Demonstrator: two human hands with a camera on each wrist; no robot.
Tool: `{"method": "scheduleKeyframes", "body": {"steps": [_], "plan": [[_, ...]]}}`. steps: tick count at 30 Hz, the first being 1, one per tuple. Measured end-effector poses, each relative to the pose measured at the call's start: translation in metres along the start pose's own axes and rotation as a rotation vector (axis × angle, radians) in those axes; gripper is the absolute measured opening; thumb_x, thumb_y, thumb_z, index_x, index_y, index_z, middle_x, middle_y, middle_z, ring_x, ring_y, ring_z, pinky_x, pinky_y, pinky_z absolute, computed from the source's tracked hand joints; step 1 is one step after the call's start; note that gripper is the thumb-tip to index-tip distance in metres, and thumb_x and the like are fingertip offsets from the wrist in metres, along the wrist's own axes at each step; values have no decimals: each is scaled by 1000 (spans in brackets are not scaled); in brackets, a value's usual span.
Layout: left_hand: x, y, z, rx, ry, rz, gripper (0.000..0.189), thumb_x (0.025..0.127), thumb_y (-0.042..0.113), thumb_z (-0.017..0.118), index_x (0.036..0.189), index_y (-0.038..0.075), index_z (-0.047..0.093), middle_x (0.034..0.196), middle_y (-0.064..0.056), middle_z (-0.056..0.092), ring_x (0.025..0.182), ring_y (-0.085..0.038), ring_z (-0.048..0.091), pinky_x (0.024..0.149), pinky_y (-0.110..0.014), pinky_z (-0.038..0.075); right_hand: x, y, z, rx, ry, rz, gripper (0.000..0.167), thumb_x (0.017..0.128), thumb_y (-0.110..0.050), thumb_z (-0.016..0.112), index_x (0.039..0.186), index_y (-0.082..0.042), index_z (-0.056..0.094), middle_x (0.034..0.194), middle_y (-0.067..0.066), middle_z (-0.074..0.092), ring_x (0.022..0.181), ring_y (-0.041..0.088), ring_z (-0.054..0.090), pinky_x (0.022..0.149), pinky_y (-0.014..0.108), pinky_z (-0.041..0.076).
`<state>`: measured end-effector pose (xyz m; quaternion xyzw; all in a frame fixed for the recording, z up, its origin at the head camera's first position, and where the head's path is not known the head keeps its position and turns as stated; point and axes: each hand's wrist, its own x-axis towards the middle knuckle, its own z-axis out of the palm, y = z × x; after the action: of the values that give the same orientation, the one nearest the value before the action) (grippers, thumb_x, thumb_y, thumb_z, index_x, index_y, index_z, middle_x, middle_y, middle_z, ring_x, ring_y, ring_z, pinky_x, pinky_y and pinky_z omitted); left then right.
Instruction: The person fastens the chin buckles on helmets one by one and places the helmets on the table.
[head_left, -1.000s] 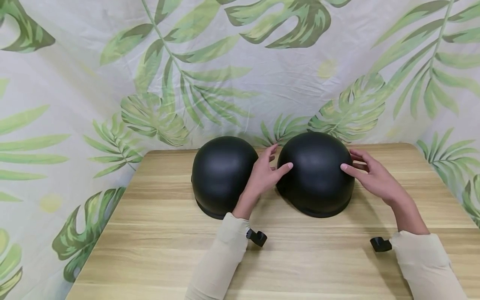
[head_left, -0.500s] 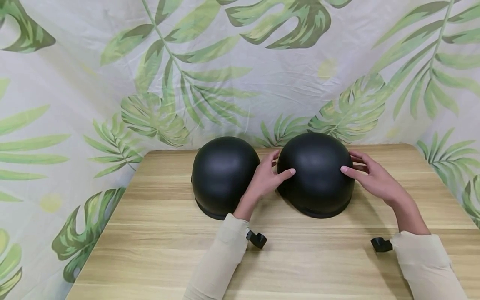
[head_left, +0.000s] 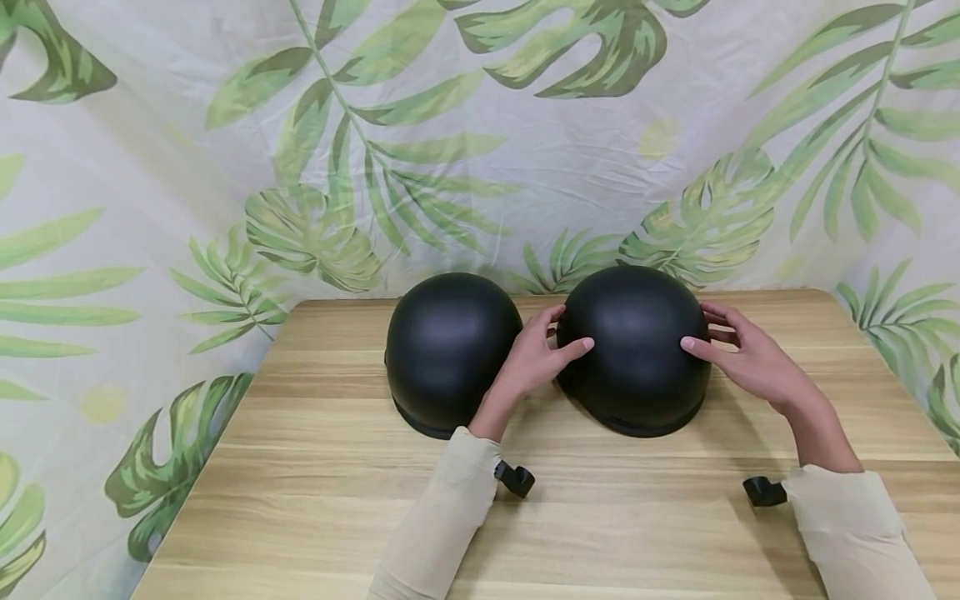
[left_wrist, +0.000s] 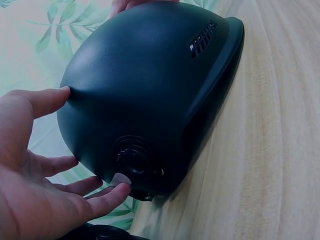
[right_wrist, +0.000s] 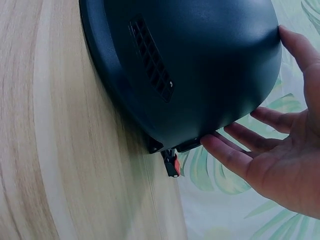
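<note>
Two smooth black helmets stand dome-up side by side on the wooden table. The right helmet [head_left: 637, 358] is between both hands. My left hand [head_left: 534, 358] touches its left side, thumb toward the front and fingers spread behind. In the left wrist view, a fingertip [left_wrist: 122, 192] lies close to a round fitting [left_wrist: 134, 159] on the shell. On the opposite side my right hand [head_left: 753, 358] rests its thumb and fingertips against the dome. A slotted vent [right_wrist: 151, 59] and a small red-and-black buckle [right_wrist: 172, 164] show in the right wrist view.
The left helmet [head_left: 450, 350] stands right beside my left hand and wrist, which partly cover it. Behind the table [head_left: 315, 500] hangs a leaf-patterned cloth [head_left: 450, 167], close to its back edge. Black wrist mounts [head_left: 515, 479] stick out from both sleeves.
My left hand has shifted slightly toward me and right, its thumb a little further onto the right helmet. The right hand and both helmets hold almost the same place.
</note>
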<state>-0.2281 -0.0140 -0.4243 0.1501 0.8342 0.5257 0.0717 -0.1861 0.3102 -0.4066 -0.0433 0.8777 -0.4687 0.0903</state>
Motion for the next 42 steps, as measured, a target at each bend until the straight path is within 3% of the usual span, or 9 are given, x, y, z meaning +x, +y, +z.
{"method": "scheduleKeyframes", "body": {"steps": [13, 31, 33, 36, 39, 42], "plan": [[0, -3, 0, -15, -52, -32, 81, 99, 39, 74, 164, 11, 36, 164, -17, 42, 147, -40, 48, 118, -50, 44, -3, -2, 0, -19, 3, -5, 90, 106, -43, 65, 170, -6, 14, 170, 27, 23, 151, 54, 31, 113, 69, 39], [0, -3, 1, 73, -46, 17, 78, 101, 41, 71, 165, 11, 38, 162, -16, 45, 142, -38, 54, 115, -51, 46, -5, -2, -1, -38, 37, 2, 91, 103, -49, 68, 169, -8, 21, 170, 23, 28, 150, 52, 36, 111, 67, 42], [0, -3, 2, 94, -41, 36, 78, 102, 41, 69, 165, 10, 37, 162, -17, 46, 140, -38, 54, 115, -51, 47, -5, -2, -1, -43, 47, 7, 91, 102, -50, 69, 169, -8, 24, 169, 23, 31, 149, 51, 39, 110, 61, 47], [-1, -1, 2, 129, -33, 64, 79, 103, 42, 68, 166, 10, 34, 163, -18, 44, 142, -38, 52, 116, -51, 45, -5, -2, -1, -40, 67, 11, 91, 100, -49, 72, 168, -8, 28, 167, 23, 35, 147, 50, 42, 100, 33, 55], [-2, 2, 3, 151, -18, 86, 79, 103, 43, 66, 167, 11, 32, 166, -16, 41, 149, -36, 45, 120, -52, 40, -5, -2, -2, -19, 84, 7, 89, 99, -46, 75, 166, -7, 32, 165, 23, 38, 145, 48, 45, 86, 11, 49], [-4, 6, 3, 167, 7, 101, 79, 103, 45, 66, 168, 14, 33, 167, -18, 39, 153, -36, 40, 122, -54, 37, -7, -1, -3, 11, 87, 2, 87, 99, -44, 75, 165, -6, 33, 164, 22, 39, 144, 48, 47, 83, 7, 48]]}}
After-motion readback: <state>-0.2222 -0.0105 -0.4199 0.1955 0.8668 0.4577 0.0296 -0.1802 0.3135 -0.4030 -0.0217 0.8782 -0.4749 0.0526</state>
